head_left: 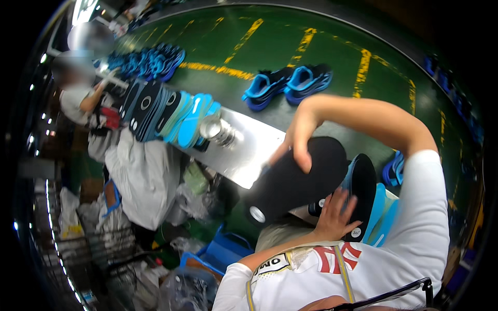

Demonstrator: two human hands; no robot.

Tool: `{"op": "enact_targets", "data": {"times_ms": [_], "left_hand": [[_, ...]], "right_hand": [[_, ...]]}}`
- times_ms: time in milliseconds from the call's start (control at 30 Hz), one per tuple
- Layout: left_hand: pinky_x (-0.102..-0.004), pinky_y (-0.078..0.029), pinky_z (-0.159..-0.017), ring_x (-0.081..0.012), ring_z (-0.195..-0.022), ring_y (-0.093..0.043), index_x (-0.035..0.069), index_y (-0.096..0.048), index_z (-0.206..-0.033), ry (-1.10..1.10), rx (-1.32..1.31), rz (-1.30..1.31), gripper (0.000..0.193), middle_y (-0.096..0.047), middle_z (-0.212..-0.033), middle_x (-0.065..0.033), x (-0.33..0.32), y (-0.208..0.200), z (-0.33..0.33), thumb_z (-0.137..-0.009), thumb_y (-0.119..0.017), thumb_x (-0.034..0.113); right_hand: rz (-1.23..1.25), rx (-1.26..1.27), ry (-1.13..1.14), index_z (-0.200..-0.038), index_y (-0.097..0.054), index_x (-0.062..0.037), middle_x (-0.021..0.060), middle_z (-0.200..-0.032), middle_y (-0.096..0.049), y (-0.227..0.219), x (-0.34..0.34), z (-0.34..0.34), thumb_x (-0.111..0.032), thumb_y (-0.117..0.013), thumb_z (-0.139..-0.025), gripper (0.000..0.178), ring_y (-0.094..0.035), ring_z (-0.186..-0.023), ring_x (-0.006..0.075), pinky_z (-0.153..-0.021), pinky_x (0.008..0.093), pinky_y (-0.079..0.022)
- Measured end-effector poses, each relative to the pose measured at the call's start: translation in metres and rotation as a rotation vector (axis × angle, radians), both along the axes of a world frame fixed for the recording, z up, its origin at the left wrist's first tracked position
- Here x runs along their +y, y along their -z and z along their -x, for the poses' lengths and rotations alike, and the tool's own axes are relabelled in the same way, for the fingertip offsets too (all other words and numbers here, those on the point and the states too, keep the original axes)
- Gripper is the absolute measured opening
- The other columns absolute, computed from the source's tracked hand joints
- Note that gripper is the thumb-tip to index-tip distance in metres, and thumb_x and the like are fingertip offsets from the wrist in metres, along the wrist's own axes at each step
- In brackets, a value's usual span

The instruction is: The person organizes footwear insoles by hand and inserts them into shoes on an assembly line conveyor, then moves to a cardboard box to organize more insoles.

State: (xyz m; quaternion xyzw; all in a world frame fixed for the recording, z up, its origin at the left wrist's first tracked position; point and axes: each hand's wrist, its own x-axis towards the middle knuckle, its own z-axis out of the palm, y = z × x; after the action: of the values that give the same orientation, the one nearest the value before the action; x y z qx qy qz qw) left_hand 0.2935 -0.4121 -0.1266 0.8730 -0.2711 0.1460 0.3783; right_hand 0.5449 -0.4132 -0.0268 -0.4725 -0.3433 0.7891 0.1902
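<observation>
Over the near end of the silver counter (254, 136), right hand (304, 128) holds a large black insole (306, 181), tilted, broad end up toward the right, narrower end down toward the left. Right fingers closed on it: thumb flat across the upper face, others at the far edge, partly hidden. White round mark near the insole's lower end.

Left hand (334, 220) just below and right of the held insole, fingers spread wide, blurred by motion. Next to it, a second black insole (367, 181), also with a white round mark; can't tell if the left fingers touch it. Light-blue insoles (383, 213) sit just right of that one, partly behind the person's body.

Farther along the counter, a long row of insoles (155, 111), black ones and light-blue ones, packed side by side. A shiny round object (213, 128) stands at the row's near end, exact kind unclear.

Green floor (218, 44) with worn yellow lines beyond the counter. Pair of blue-and-black shoes (308, 85) on it, many blue shoes (148, 59) lined up at upper left. Large white sack (145, 179) left of the counter, blue plastic seat (223, 251) below. Co-worker (78, 96) at far left, by the row's far end.
</observation>
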Motion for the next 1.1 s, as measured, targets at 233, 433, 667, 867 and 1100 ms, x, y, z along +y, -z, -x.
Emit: {"op": "enact_targets", "data": {"times_ms": [233,433,667,867,1100], "left_hand": [[-0.0479,-0.025,-0.092,-0.0215,-0.122,-0.025,0.019,-0.042,-0.119,-0.299,-0.447,-0.511,0.045,-0.037,-0.124,-0.0077,-0.021,-0.010,0.010,-0.079,-0.040,0.040],[-0.0550,-0.025,-0.087,-0.0365,-0.118,-0.027,0.009,-0.038,-0.122,-0.167,0.220,-0.472,0.085,-0.031,-0.125,-0.0258,-0.016,-0.030,-0.001,-0.058,-0.051,0.064],[-0.0508,-0.027,-0.085,-0.0372,-0.112,-0.033,0.001,-0.036,-0.121,-0.054,0.255,-0.578,0.098,-0.030,-0.123,-0.0285,-0.006,-0.048,-0.028,-0.051,-0.056,0.067],[-0.0565,-0.013,-0.090,-0.0212,-0.092,-0.050,0.009,-0.054,-0.104,0.140,0.123,-0.422,0.040,-0.051,-0.106,-0.0106,0.023,-0.041,-0.069,-0.072,-0.054,0.033],[-0.0424,-0.018,-0.097,-0.0289,-0.111,-0.032,0.009,-0.026,-0.126,0.026,0.564,0.317,0.070,-0.029,-0.122,-0.0171,0.047,0.019,-0.102,-0.068,-0.065,0.021]], "right_hand": [[0.460,0.024,-0.623,-0.130,-0.023,-0.0268,-0.0015,-0.128,-0.033,0.111,0.008,0.034,-0.032,-0.067,-0.058,0.084,-0.028,-0.116,0.0178,-0.087,0.0389,-0.026],[0.127,-0.117,-0.447,-0.131,-0.023,-0.0175,0.0164,-0.132,-0.024,0.093,-0.034,0.028,-0.023,-0.072,-0.053,0.092,-0.026,-0.120,0.0277,-0.098,0.0306,-0.020],[-0.333,-1.305,0.347,-0.125,-0.035,-0.0156,0.0208,-0.125,-0.032,0.026,-0.137,0.037,-0.044,-0.063,-0.062,0.075,-0.020,-0.123,0.0313,-0.098,0.0517,-0.009],[0.002,-1.384,1.079,-0.128,-0.028,-0.0165,0.0219,-0.133,-0.013,0.045,-0.173,0.175,-0.047,-0.058,-0.068,0.074,-0.008,-0.125,0.0349,-0.097,0.0524,-0.007],[-0.128,-0.511,2.484,-0.131,-0.009,-0.0027,0.0183,-0.131,-0.022,0.098,-0.152,0.260,-0.007,-0.059,-0.071,0.079,-0.028,-0.119,0.0229,-0.096,0.0317,-0.024]]}}
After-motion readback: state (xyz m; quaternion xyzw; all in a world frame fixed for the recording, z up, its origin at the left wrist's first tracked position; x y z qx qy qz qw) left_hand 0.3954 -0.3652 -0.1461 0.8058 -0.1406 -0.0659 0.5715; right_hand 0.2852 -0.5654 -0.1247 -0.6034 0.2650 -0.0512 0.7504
